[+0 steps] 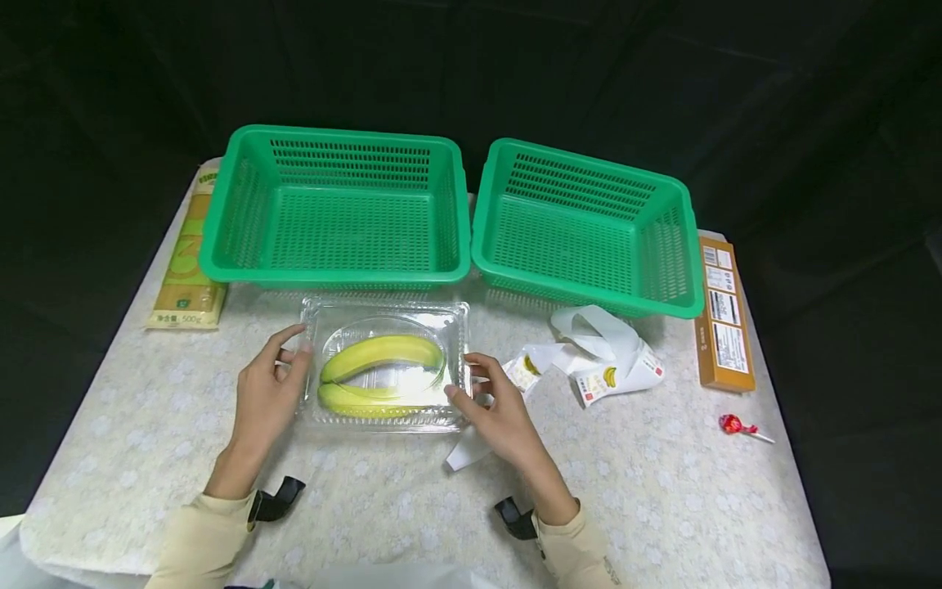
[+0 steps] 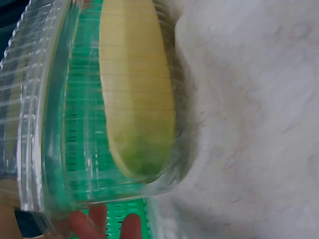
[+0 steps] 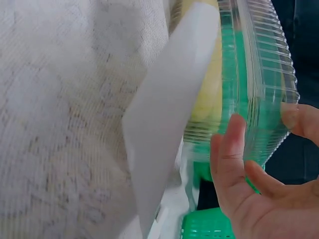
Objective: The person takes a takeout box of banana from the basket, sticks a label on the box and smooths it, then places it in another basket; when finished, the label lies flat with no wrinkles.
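Observation:
Two bananas (image 1: 383, 352) lie inside a clear plastic clamshell container (image 1: 383, 308) in front of the left green basket. The lid is down over them. My left hand (image 1: 266, 393) holds the container's left edge, its fingers at the rim; in the left wrist view some fingertips (image 2: 84, 224) show beside the clear wall. On the opposite edge my right hand (image 1: 504, 413) grips the rim, thumb on the lid and fingers against the side in the right wrist view. A white paper strip (image 3: 164, 94) lies near the right hand, its printed part (image 1: 618, 376) showing bananas.
Two green baskets, left (image 1: 334, 278) and right (image 1: 589, 298), stand along the back. A yellow 500g packet (image 1: 184, 270) lies at the left, partly behind the left basket. An orange-brown box (image 1: 724, 319) and a red lollipop (image 1: 731, 424) lie at the right table edge.

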Available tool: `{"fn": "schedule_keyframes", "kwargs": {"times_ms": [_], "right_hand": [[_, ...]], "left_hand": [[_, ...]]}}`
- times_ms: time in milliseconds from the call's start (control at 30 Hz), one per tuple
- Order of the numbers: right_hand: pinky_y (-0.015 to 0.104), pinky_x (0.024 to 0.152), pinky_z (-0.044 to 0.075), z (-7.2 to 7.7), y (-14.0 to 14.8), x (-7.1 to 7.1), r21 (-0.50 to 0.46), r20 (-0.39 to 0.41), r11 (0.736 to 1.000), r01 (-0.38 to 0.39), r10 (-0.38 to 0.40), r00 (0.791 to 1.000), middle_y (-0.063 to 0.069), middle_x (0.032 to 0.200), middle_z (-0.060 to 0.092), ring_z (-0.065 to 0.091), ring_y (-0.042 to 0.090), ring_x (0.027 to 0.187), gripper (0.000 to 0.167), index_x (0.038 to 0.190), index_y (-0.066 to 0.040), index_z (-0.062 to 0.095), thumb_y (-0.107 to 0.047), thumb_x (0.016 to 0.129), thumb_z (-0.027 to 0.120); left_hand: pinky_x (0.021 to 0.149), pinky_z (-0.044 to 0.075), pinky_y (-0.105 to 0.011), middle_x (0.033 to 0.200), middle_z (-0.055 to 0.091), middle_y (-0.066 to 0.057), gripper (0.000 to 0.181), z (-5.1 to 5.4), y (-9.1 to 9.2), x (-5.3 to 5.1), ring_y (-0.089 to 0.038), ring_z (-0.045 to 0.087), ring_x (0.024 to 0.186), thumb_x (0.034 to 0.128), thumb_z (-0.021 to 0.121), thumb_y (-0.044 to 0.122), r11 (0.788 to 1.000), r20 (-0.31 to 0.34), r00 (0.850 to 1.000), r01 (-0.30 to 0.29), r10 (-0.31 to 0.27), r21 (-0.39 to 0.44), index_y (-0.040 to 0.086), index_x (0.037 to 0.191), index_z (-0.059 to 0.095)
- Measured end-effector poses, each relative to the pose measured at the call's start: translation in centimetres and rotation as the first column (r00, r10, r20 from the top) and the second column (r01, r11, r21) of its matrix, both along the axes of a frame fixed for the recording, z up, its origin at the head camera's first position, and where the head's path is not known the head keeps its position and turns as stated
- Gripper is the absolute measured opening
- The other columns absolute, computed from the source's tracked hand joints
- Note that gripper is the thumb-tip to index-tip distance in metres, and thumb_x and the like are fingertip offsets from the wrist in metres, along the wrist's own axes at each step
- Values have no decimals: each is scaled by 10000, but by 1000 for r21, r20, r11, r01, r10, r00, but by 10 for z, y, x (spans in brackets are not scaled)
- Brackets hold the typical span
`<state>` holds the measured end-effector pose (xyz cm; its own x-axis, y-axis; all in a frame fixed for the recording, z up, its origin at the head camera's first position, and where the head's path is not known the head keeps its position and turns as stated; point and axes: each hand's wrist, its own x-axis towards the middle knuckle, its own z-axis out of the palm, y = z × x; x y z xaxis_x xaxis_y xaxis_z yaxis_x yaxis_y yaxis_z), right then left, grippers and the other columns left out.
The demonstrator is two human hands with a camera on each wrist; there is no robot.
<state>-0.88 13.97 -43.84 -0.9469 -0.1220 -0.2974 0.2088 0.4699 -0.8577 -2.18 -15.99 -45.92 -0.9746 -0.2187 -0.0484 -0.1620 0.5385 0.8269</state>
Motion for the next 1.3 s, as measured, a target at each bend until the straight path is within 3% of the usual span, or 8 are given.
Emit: {"fn": "schedule_keyframes", "kwargs": {"times_ms": [467, 633, 800, 933, 1100, 1300], "right_hand": [[315, 820, 481, -5, -1, 2, -47, -1, 998, 38, -38, 999, 123, 1360, 540, 559, 268, 1102, 542, 1434, -176, 490, -270, 943, 699], [317, 804, 494, -4, 0, -3, -38, 8, 999, 23, -23, 1000, 128, 1366, 530, 558, 265, 1100, 556, 1450, -177, 469, -298, 952, 685], [326, 824, 503, -7, 0, -18, -14, 3, 1000, 18, -18, 1000, 135, 1354, 547, 576, 258, 1102, 568, 1458, -193, 466, -339, 953, 680], [342, 774, 554, -9, -2, -28, -51, 10, 998, 46, -45, 999, 140, 1353, 534, 560, 263, 1088, 548, 1448, -200, 483, -332, 954, 682], [351, 703, 596, -11, -4, -30, -95, 6, 993, 73, -73, 997, 137, 1369, 516, 547, 257, 1046, 531, 1438, -186, 497, -305, 956, 685], [346, 750, 595, -8, -1, -30, -73, -7, 996, 42, -43, 999, 125, 1383, 513, 560, 279, 1118, 538, 1455, -204, 473, -342, 971, 663]], "left_hand": [[471, 395, -264, 931, 669, -157, 416, -4, 2, 2, -68, 459, 483, 1047, 496, 358, 1000, -8, 1000, 7, -7, 22, 164, 1406, 579], [467, 392, -273, 926, 668, -160, 417, -6, 1, -5, -74, 450, 473, 1047, 491, 353, 1000, -28, 1000, 9, -9, 28, 158, 1403, 582], [489, 391, -270, 911, 664, -150, 406, -9, 2, -17, -64, 442, 477, 1041, 495, 342, 1000, -33, 999, -11, 11, 25, 157, 1388, 596], [502, 392, -266, 909, 663, -152, 413, -10, 2, -24, -66, 447, 494, 1036, 495, 323, 999, -21, 999, -28, 28, 18, 134, 1391, 589], [503, 401, -258, 906, 664, -156, 422, -12, 3, -27, -81, 466, 511, 1036, 494, 312, 999, -15, 999, -41, 42, 23, 110, 1395, 582], [518, 405, -255, 915, 661, -143, 421, -13, 4, -25, -84, 474, 540, 1039, 494, 322, 998, -11, 999, -52, 52, 35, 129, 1403, 579]]}}
